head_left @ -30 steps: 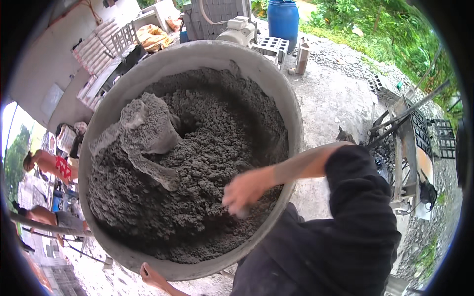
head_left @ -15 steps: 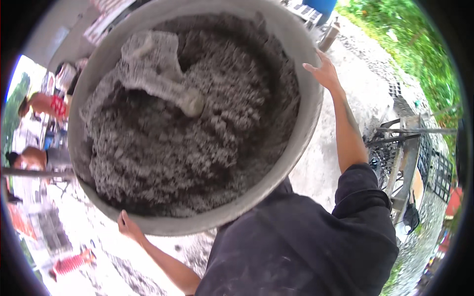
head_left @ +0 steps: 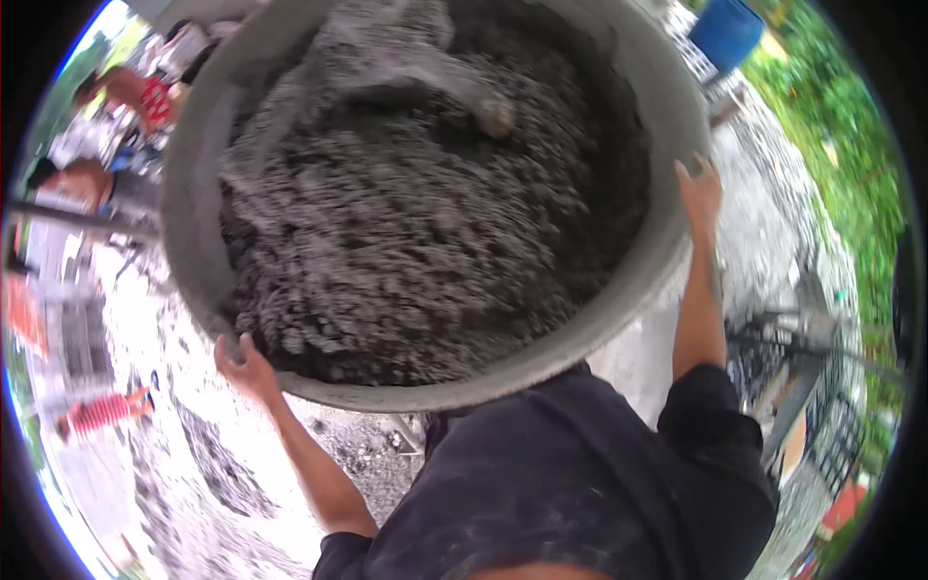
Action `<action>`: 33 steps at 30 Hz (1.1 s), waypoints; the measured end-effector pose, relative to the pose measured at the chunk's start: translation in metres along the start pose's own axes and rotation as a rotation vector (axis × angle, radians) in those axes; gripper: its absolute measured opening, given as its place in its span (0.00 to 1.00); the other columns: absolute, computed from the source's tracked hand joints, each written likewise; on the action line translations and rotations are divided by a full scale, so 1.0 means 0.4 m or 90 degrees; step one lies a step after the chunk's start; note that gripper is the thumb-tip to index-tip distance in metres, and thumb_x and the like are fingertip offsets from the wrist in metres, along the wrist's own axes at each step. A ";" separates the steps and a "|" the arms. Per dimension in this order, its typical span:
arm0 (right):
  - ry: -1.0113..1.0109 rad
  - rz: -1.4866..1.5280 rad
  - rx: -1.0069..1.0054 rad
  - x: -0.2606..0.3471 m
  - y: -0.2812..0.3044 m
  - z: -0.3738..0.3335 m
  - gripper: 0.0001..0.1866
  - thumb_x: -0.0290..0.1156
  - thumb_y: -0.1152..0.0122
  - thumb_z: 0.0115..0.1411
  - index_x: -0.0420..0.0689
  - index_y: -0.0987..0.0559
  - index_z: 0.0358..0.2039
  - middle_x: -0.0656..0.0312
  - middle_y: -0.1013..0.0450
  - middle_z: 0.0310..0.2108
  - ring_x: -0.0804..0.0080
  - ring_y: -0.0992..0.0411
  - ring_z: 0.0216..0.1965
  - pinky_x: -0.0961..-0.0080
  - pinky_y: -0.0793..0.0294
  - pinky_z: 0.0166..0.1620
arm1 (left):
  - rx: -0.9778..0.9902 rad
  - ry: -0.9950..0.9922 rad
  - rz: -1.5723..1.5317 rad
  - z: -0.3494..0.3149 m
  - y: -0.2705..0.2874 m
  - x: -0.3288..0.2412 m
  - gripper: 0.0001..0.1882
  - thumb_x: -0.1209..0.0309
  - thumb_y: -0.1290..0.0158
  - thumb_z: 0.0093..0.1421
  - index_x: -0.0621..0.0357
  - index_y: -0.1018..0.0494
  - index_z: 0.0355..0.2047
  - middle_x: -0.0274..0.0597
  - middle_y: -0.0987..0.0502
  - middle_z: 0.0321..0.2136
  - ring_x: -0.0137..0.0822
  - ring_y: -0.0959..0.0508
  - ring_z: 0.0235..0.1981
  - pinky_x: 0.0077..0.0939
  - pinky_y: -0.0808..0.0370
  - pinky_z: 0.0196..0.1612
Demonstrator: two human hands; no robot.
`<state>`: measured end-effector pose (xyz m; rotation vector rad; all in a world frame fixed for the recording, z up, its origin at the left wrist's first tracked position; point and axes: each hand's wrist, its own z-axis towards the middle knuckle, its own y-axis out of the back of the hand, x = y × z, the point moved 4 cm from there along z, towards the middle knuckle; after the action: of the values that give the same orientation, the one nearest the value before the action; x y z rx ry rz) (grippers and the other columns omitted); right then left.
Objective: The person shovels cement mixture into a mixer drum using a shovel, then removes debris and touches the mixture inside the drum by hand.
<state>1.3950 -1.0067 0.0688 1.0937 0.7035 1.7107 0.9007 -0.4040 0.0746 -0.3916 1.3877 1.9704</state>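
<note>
One wide, round grey drum [head_left: 677, 106] stands before the person, mouth upward, holding one heap of crumbly grey mix [head_left: 406, 227] and one mix-crusted mixing arm [head_left: 401, 56], its long axis slanting down rightward. Two parted-fingered hands, left [head_left: 247, 370] and right [head_left: 702, 193], meet its rim, lower-left and right; whether they grip, I cannot tell.

Right grip [head_left: 703, 193] moved to drum rim [head_left: 435, 399], paddle [head_left: 454, 87] swung round

The drum [head_left: 196, 203] looks matt, the mix [head_left: 387, 232] rough, the shirt [head_left: 561, 464] matt cloth, the barrel [head_left: 727, 35] smooth plastic.
</note>
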 end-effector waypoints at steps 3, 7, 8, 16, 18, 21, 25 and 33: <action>0.038 -0.023 -0.035 -0.032 0.016 -0.020 0.27 0.44 0.37 0.53 0.35 0.24 0.46 0.42 0.28 0.46 0.47 0.31 0.50 0.59 0.33 0.53 | 0.003 -0.148 0.041 0.002 -0.013 0.018 0.20 0.67 0.42 0.55 0.58 0.29 0.48 0.51 0.35 0.55 0.50 0.33 0.55 0.42 0.36 0.57; -0.084 0.009 0.015 -0.037 0.039 -0.019 0.24 0.45 0.39 0.54 0.40 0.22 0.46 0.47 0.27 0.48 0.51 0.31 0.52 0.64 0.33 0.54 | 0.061 -0.119 -0.021 0.005 0.001 0.003 0.16 0.70 0.43 0.54 0.59 0.26 0.44 0.50 0.27 0.48 0.49 0.30 0.53 0.39 0.35 0.56; -0.095 0.022 0.023 -0.044 0.035 -0.013 0.24 0.45 0.39 0.54 0.41 0.22 0.46 0.49 0.27 0.48 0.53 0.30 0.52 0.65 0.33 0.54 | 0.056 -0.066 -0.034 -0.003 0.000 -0.002 0.13 0.69 0.43 0.55 0.59 0.24 0.40 0.49 0.24 0.44 0.48 0.28 0.52 0.38 0.34 0.55; -0.132 0.098 0.017 -0.150 -0.002 0.021 0.25 0.49 0.41 0.55 0.44 0.21 0.45 0.54 0.24 0.44 0.57 0.27 0.47 0.66 0.32 0.52 | 0.068 -0.051 -0.052 -0.018 -0.006 -0.023 0.09 0.67 0.45 0.56 0.58 0.21 0.34 0.46 0.21 0.38 0.45 0.27 0.51 0.37 0.32 0.53; -0.129 0.099 0.030 -0.160 -0.008 0.023 0.25 0.50 0.41 0.54 0.44 0.21 0.45 0.55 0.24 0.43 0.59 0.27 0.46 0.67 0.32 0.51 | 0.069 -0.042 -0.046 -0.018 -0.011 -0.022 0.10 0.67 0.45 0.56 0.59 0.21 0.34 0.45 0.21 0.38 0.45 0.27 0.51 0.37 0.32 0.53; -0.139 0.098 0.041 -0.175 -0.010 0.028 0.25 0.51 0.41 0.55 0.44 0.20 0.44 0.56 0.23 0.42 0.60 0.26 0.46 0.68 0.32 0.51 | 0.081 -0.035 -0.045 -0.021 -0.014 -0.023 0.10 0.67 0.45 0.55 0.59 0.21 0.34 0.44 0.21 0.38 0.43 0.27 0.51 0.37 0.32 0.54; -0.126 0.097 0.054 -0.167 0.001 0.025 0.24 0.50 0.42 0.55 0.44 0.19 0.43 0.56 0.23 0.42 0.60 0.26 0.45 0.67 0.32 0.50 | 0.081 -0.023 -0.051 -0.021 -0.011 -0.024 0.10 0.67 0.44 0.55 0.60 0.21 0.34 0.44 0.21 0.38 0.43 0.27 0.50 0.36 0.32 0.53; -0.130 0.055 0.026 -0.138 0.009 0.018 0.23 0.50 0.41 0.55 0.45 0.19 0.42 0.56 0.23 0.42 0.59 0.26 0.46 0.68 0.31 0.50 | 0.085 0.013 -0.080 -0.017 -0.021 0.000 0.11 0.66 0.43 0.55 0.60 0.21 0.33 0.43 0.21 0.37 0.42 0.26 0.47 0.36 0.31 0.51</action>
<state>1.4081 -1.0591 0.0553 1.3226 0.5720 1.6339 0.9055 -0.4086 0.0662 -0.4277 1.4618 1.7672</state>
